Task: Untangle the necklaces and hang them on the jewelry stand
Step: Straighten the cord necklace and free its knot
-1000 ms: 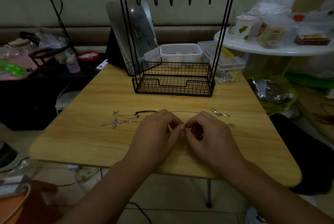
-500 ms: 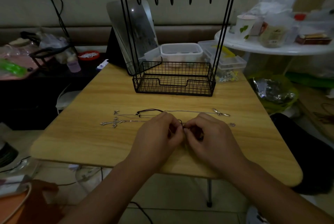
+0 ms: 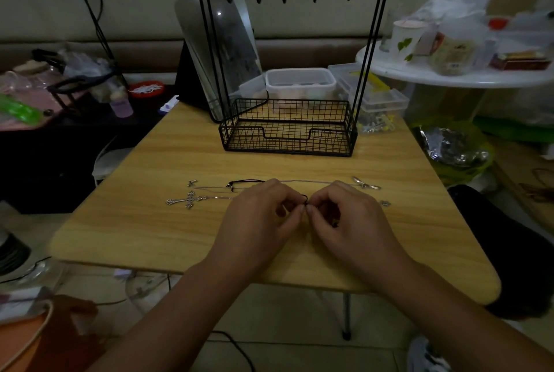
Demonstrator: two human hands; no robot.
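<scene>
Raised since earlier, thin black cord (image 3: 304,198) loops between fingers (image 3: 299,209).

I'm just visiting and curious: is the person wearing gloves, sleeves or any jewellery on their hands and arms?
No. The left hand and right hand are bare, without gloves, and no rings show. Both forearms are uncovered as far as the picture shows: no sleeves, watch or bracelets.

necklaces (image 3: 227,191) on table (image 3: 150,221), before jewelry stand (image 3: 287,131); mirror (image 3: 221,50) behind stand.
</scene>
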